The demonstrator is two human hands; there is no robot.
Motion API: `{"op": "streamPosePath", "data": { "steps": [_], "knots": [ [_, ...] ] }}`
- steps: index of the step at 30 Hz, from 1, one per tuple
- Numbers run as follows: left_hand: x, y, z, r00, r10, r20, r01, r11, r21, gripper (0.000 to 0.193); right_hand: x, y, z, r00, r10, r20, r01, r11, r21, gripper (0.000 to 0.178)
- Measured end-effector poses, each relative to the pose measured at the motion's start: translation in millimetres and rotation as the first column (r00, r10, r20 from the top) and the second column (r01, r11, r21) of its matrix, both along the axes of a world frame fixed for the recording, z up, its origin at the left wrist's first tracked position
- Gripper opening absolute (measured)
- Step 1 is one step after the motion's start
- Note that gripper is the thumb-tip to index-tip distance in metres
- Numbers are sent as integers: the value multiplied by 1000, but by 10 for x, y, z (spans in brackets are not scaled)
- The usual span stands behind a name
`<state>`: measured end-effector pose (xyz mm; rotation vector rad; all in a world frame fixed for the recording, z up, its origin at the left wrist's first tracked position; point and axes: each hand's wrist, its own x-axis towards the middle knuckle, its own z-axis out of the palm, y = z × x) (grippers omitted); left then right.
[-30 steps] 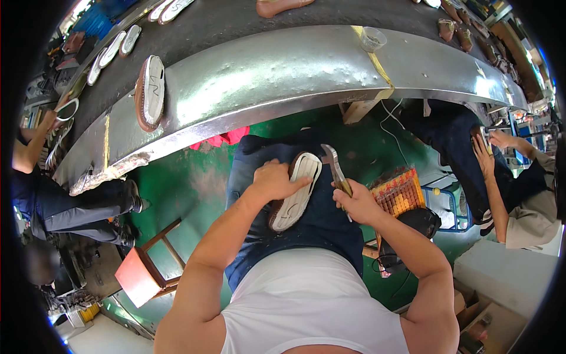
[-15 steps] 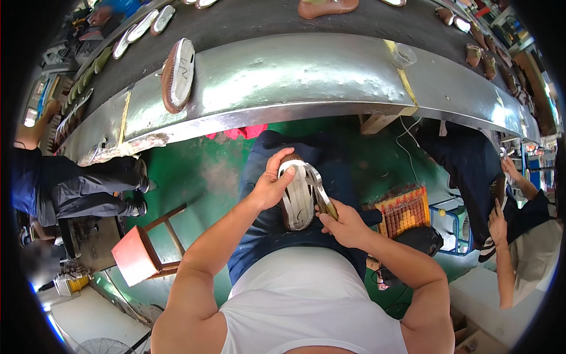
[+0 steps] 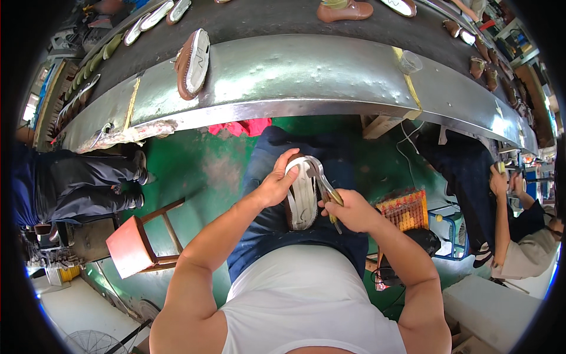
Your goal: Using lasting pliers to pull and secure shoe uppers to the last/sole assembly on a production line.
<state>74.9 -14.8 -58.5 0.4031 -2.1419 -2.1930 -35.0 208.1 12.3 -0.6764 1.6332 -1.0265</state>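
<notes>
A brown shoe rests sole-up over my lap, its pale underside facing me. My left hand grips its far end, thumb across the edge of the sole and fingers around the side. In my right hand is a pair of metal pincers. Their curved head lies against the far right edge of the sole, and the handles stand apart near my fingers. What the jaws touch at the edge cannot be made out clearly.
Ahead runs a dark conveyor belt carrying several shoes, edged by a metal ledge. Another brown shoe leans on that ledge. A red-seated stool stands left, a beaded seat mat right. People sit on both sides.
My right hand has moved slightly right, and the handles of the pincers have spread apart. The shoe stays in my left hand. The person at the right has shifted their hands.
</notes>
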Motion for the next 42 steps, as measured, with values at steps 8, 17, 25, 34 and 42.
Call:
{"op": "streamPosePath", "data": {
  "steps": [8, 17, 25, 34, 42],
  "knots": [
    [-69, 6, 4, 998, 64, -15, -65, 994, -83, 43, -124, -123, 16, 998, 51, -48, -40, 975, 217, 17],
    [-72, -56, 49, 999, -37, 0, 37, 997, 61, 46, 25, -2, 57, 796, 141, -588, -54, 985, 163, 19],
    [-228, 31, 32, 988, 101, 112, -120, 977, 177, 41, -58, -34, 130, 758, 283, -588, -119, 946, 303, 19],
    [-285, -77, -9, 994, 27, 109, -45, 985, 167, 44, -19, -84, 397, 939, -240, -245, 195, 962, -192, 30],
    [-199, -156, -44, 975, -195, 107, 160, 949, 273, 75, -24, -107, -47, 929, -68, -364, 113, 988, 104, 44]
  ]
}}
